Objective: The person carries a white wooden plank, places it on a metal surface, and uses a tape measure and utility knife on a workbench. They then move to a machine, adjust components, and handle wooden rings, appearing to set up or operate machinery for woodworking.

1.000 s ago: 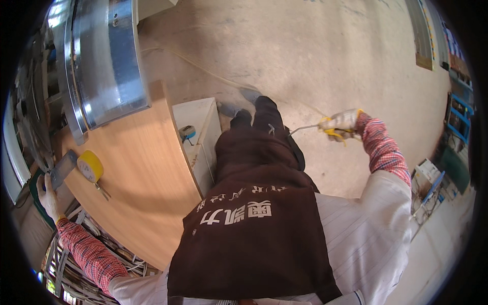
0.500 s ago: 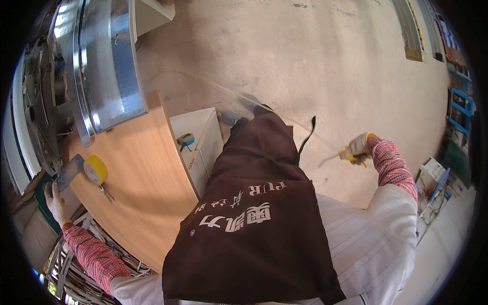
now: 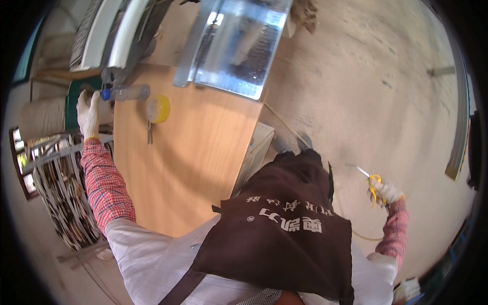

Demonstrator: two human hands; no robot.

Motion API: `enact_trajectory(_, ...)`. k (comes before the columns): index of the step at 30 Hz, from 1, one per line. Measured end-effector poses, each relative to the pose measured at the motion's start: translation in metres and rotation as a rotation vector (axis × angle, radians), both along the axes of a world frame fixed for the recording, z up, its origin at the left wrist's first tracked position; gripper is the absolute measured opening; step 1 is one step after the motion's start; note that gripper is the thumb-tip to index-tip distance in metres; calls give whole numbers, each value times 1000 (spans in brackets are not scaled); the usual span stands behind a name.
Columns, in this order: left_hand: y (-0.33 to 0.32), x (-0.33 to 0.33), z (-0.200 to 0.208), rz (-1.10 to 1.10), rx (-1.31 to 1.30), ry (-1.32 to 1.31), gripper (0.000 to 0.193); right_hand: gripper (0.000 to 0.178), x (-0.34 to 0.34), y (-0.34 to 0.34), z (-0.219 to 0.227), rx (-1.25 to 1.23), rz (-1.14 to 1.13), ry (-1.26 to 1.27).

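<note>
My left hand (image 3: 89, 114), in a white knit glove, reaches over the far left end of a wood-grain board (image 3: 203, 137). Its fingers are spread and hold nothing. Just right of them, a clear plastic bottle (image 3: 131, 92) with a blue cap lies on its side. Beside the bottle is a roll of yellow tape (image 3: 158, 109), and a small metal tool (image 3: 149, 133) sits against it. Out at my right, my gloved right hand (image 3: 390, 193) is closed around a yellow air blow gun (image 3: 375, 185), its thin metal nozzle pointing up and left.
A shiny metal sheet (image 3: 239, 46) covers the board's far end. White profiles (image 3: 127, 33) stand at the upper left. Stacked strips fill a rack (image 3: 66, 193) below my left arm. A pale hose (image 3: 284, 122) crosses the concrete floor (image 3: 351, 96). A long rail (image 3: 460, 127) lies at the right.
My view has turned left, so the board and metal sheet appear farther right. My left hand stays near the bottle with fingers apart. My right hand still grips the air blow gun.
</note>
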State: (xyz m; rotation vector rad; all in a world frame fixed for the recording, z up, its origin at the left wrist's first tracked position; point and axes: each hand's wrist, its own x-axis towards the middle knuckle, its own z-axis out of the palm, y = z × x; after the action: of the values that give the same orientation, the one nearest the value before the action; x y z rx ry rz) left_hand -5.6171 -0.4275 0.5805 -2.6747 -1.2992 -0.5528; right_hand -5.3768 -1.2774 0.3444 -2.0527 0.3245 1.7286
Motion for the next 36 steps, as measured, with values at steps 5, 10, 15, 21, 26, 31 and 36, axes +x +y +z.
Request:
enact_trajectory(5, -99, -8, -22, -142, 358, -293, 50, 39, 58, 71, 105, 552, 505, 217)
enact_trajectory(10, -266, 22, -106, -667, 19, -185, 27, 27, 71, 143, 145, 844, 821, 145)
enact_trajectory(15, -408, 47, -86, -901, -199, 145, 36, 28, 73, 164, 123, 981, 892, 238)
enact_trajectory(21, -495, 73, -56, -1234, -149, 101, 25, 10, 98, 113, 83, 1326, 1049, -524)
enact_trajectory(26, -493, 85, -42, -1199, -281, 178, 29, 8, 103, 68, 122, 807, 526, -54)
enact_trajectory(31, -493, 100, -38, -1240, -250, 31, 34, 28, 108, -76, 27, 749, 316, -504)
enact_trajectory(36, -489, 107, -50, -1234, -292, -56, 27, 30, 53, -7, 89, 650, -307, -536)
